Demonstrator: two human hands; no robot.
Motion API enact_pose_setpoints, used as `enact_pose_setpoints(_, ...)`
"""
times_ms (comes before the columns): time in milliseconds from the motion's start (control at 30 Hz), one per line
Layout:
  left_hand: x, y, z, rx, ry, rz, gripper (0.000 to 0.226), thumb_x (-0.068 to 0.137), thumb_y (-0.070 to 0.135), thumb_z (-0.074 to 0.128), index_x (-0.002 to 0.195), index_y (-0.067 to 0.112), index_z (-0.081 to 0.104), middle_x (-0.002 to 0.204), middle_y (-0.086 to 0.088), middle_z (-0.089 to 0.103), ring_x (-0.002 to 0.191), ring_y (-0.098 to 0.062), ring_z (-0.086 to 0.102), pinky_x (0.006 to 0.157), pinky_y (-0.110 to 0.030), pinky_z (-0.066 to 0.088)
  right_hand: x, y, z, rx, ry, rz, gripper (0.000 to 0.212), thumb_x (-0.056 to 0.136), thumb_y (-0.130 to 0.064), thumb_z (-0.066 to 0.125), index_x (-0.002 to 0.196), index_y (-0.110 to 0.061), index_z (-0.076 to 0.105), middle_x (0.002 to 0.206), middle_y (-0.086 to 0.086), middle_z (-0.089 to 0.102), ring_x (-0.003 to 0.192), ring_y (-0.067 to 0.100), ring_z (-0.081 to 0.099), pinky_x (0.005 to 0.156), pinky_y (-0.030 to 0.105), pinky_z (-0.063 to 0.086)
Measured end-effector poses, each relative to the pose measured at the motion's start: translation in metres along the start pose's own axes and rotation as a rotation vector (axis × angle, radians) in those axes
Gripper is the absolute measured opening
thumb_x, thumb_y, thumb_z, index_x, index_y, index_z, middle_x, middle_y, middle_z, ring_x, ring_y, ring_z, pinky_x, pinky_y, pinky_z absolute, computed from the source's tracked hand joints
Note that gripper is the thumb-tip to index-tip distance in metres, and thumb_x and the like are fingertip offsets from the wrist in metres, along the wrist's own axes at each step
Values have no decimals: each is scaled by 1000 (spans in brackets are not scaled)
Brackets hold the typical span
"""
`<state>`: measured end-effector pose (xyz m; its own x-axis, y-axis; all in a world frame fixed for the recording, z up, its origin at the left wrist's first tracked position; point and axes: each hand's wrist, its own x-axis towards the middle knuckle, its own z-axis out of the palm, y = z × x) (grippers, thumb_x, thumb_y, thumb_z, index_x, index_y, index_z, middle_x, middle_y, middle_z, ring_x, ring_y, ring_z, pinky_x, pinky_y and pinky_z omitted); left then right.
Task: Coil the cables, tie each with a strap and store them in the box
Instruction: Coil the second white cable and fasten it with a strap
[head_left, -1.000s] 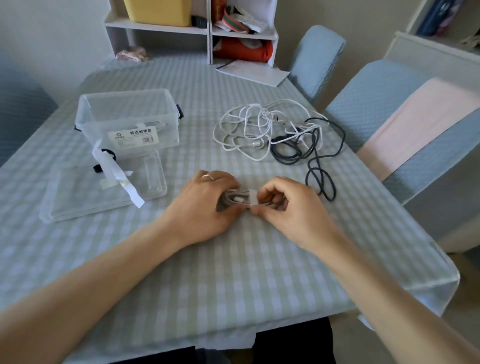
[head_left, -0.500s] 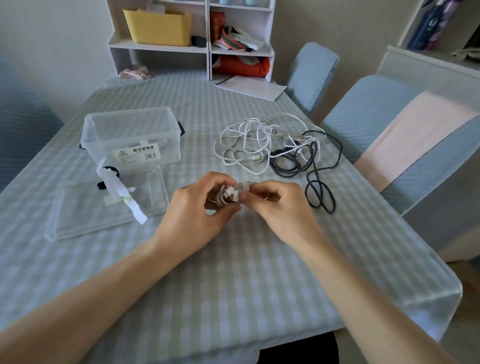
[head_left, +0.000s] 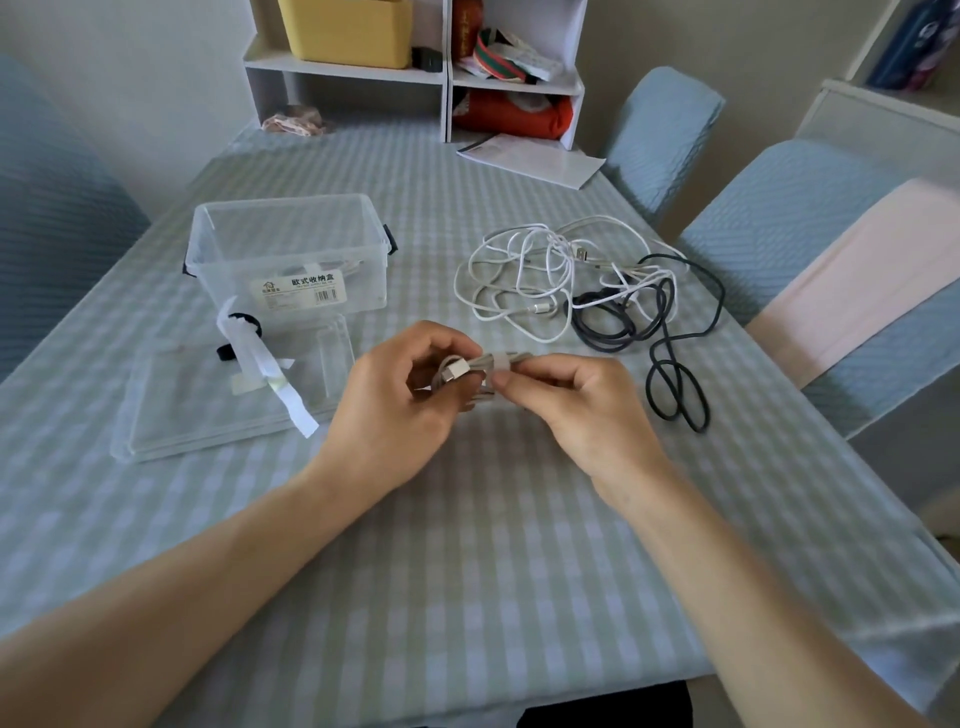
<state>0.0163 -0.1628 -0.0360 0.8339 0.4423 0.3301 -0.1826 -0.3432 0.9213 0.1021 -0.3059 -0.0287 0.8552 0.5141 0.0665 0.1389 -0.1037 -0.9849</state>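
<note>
1. Your left hand (head_left: 395, 400) curls its fingers round one end of the small coiled white cable bundle (head_left: 470, 371), just above centre of the frame. This grip seems meant to keep the loops from springing apart.
2. Your right hand (head_left: 582, 410) pinches the other end with thumb and fingertips, right beside the pale strap (head_left: 500, 361) wrapped round the bundle's middle. From this hold I judge you are seating or closing the strap.
3. The bundle is lifted clear of the checked pale-green tablecloth (head_left: 467, 545), which lets the strap pass all the way round.
4. The clear plastic storage box with a printed label (head_left: 291, 249) stands open at upper left, and its flat clear lid (head_left: 208, 405) lies in front of it, so the finished coil can drop straight in. Something lies in the box already; I cannot tell what.
5. Loose white straps (head_left: 270, 374) rest on the lid, near your left hand.
6. The tangle of white cables (head_left: 530, 270) and dark grey cables (head_left: 670, 332) waits at upper right, apart from your hands and not yet coiled.
</note>
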Motion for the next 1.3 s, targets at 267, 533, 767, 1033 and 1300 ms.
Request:
enact_pose_setpoints(267,-1,-1,3,20,-25,-62,18,87,3,72,96,18,67,88,0,73,79,-14,73,72,-32,61,-9,0,0,-110,94,-77,3,83,-17,79,81,-16,77,58,-3,66,53,3,58,54,15,43)
enact_pose_setpoints(533,-2,5,0,86,-34,-69,21,91,5,67,97,24,73,85,10,74,66,-9,72,63,-16,55,-15,-1,-3,-159,27,-14,12,90,-17,70,79,-19,76,61,-4,68,48,2,54,52,18,41)
enact_pose_setpoints(767,-3,6,1,59,-38,-56,20,90,6,69,96,25,75,85,10,75,69,-11,72,65,-17,56,-13,-6,0,-11,16,133,16,90,-16,69,76,-17,77,50,3,59,40,15,35,40,24,28)
enact_pose_setpoints(1033,-5,6,4,111,11,-39,16,93,8,66,100,20,75,86,10,75,70,-7,72,64,-15,54,-18,-9,-2,-33,27,38,11,92,-16,68,84,-12,75,55,3,65,39,14,45,44,19,39)
enact_pose_setpoints(1300,-9,7,7,186,79,27,18,91,12,69,102,24,76,90,15,74,68,-4,71,68,-25,58,-17,-11,-1,91,3,127,6,87,-9,72,81,-9,74,52,5,61,37,10,40,38,18,31)
